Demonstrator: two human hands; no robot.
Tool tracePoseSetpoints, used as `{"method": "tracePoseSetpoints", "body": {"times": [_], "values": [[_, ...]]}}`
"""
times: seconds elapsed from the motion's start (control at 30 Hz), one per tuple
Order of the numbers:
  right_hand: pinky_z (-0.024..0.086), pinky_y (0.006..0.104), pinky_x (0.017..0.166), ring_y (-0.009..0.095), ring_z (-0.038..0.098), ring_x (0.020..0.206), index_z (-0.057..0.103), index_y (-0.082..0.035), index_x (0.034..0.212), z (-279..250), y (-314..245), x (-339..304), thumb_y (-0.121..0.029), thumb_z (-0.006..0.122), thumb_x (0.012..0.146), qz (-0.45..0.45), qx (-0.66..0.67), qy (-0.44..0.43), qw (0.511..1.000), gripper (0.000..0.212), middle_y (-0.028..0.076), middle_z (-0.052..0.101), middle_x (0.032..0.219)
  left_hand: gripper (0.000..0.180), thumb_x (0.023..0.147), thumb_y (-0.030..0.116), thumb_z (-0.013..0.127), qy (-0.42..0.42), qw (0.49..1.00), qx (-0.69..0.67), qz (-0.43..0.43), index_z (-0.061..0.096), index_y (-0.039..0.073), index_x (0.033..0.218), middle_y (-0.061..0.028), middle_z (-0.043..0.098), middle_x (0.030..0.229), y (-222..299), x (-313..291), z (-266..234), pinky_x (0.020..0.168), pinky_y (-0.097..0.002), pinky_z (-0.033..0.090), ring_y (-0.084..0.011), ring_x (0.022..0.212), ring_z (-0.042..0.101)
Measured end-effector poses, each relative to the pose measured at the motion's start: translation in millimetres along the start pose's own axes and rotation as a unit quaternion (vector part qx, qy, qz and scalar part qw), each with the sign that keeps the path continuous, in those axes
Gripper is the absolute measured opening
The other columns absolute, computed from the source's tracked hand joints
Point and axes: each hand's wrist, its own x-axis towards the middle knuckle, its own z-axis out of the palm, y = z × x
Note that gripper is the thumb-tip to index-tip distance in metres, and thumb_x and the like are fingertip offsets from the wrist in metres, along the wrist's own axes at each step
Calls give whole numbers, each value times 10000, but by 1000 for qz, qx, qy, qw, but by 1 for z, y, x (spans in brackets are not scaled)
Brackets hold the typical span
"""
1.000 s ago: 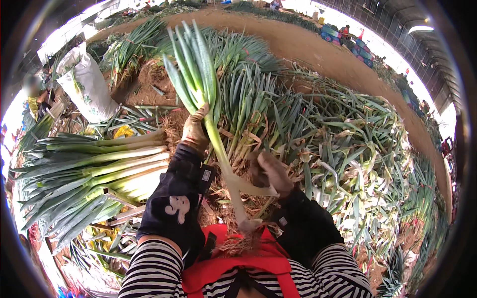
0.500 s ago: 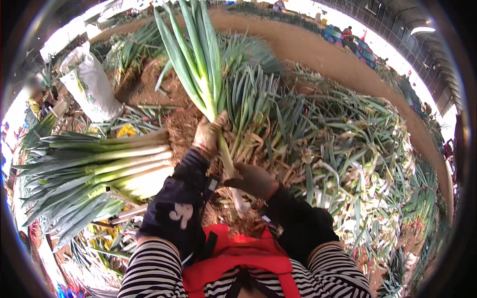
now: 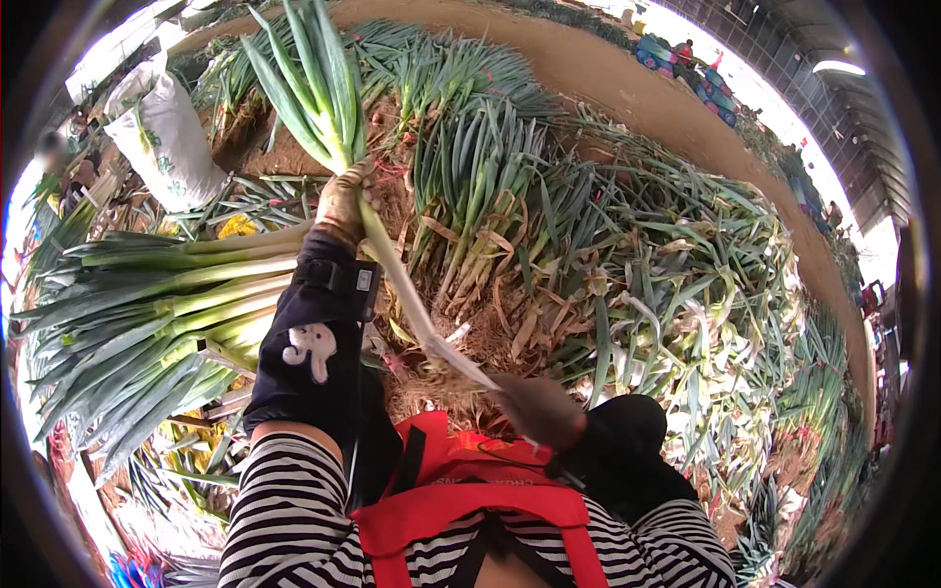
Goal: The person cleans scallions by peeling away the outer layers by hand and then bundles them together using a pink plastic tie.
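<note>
Leek (image 3: 392, 265): one long stalk, held up in front of the body. White shaft, smooth and pale, grading into light green, then fanning into broad flat dark-green leaves at the top. Near its lower end, thin pale outer skin hangs loose from the shaft.

Left hand (image 3: 343, 201): closed around the stalk where the white shaft meets the green leaves. Dark sleeve cover on the forearm, striped sleeve below it.

Right hand (image 3: 537, 410): curled around the lower end of the shaft, fingers closed on the loose skin; the root tip is hidden behind the hand.

Surroundings: bare earth floor (image 3: 608, 78), brown and dry, largely covered with heaps of untrimmed leeks (image 3: 608, 255) with soil and yellowed leaves. A stack of cleaned leeks (image 3: 167, 304) lies to the left, white ends toward the person. White sack (image 3: 167, 137) stands at the far left. Roofed open-sided shed visible at far right.

Orientation: long axis runs diagonally, leaf end up and away to the left, root end down toward the right hand, close to the chest.
</note>
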Motion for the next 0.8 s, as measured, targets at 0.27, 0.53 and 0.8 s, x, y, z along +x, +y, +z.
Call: {"method": "tracePoseSetpoints", "body": {"times": [0.27,0.53,0.8], "values": [[457,470,585,386,593,665,556,-86,905,-65,-27,-43,-299,496,931,-5,-100,5,995,222,168,593,707,98,887,153,592,-5,993,-116,-5,512,109,853,30,425,600,-10,-6,-4,448,-270,386,-115,469,414],[456,453,562,383,583,627,582,-81,877,-77,-33,-75,-308,518,927,14,-78,46,996,241,169,568,652,159,897,146,576,57,987,-136,-68,495,121,762,41,402,533,-25,5,-11,453,-265,404,-131,447,419],[479,438,559,368,608,632,628,-101,962,-87,-26,-106,-337,529,914,41,-121,25,991,261,159,605,677,75,885,139,590,79,986,-129,-69,537,98,851,60,430,585,-35,7,-15,444,-229,424,-80,455,421]]}}
